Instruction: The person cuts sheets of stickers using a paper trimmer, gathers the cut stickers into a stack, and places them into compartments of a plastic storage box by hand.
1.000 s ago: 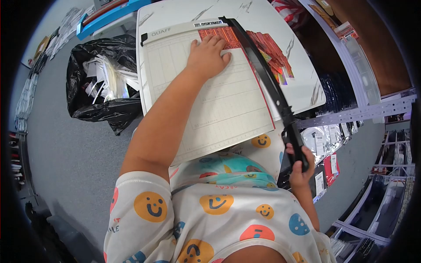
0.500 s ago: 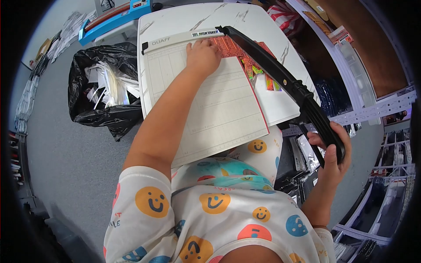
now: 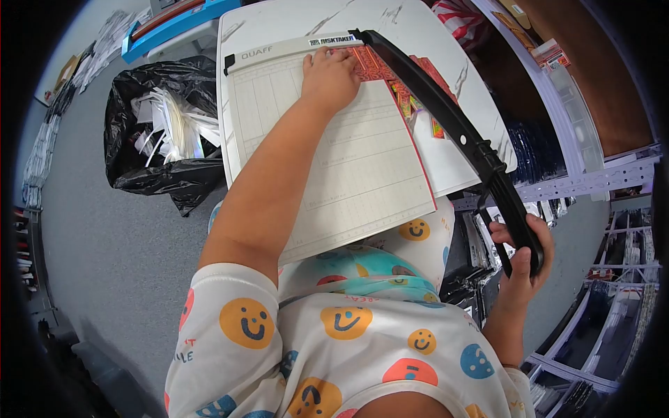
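A paper cutter with a pale, ruled board lies on the table, its near end reaching over my lap. My left hand is spread flat near the top of the board, fingers on a red patterned sheet, part of which the hand hides. More red and yellow-green printed pieces lie past the board's right edge, partly behind the cutter's black blade arm. The arm slants up and away from the board. My right hand is wrapped round its black handle.
A black bin bag full of white paper strips stands open left of the white marble-look table. Behind it sits a blue machine. Shelving and stacked packets are at the right.
The view has shifted slightly. The cutter's handle, with my right hand on it, has come a little nearer the board. My left hand still rests on the red sheet.
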The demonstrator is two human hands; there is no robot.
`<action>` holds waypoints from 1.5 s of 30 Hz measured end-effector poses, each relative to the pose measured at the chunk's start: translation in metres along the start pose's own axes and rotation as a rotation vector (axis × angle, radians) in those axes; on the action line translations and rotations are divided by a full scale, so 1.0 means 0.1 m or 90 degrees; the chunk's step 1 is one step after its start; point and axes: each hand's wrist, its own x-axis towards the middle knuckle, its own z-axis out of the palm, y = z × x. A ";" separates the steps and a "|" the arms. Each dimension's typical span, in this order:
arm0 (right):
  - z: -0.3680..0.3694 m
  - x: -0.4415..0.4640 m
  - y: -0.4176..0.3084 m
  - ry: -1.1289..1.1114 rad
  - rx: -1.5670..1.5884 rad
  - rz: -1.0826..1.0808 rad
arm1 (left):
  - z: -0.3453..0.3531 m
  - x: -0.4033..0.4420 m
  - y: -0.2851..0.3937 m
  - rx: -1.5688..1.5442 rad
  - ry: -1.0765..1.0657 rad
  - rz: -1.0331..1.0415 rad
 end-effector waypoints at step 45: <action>-0.02 0.11 -0.14 0.011 0.028 0.014 | -0.01 0.08 0.07 -0.020 -0.043 0.009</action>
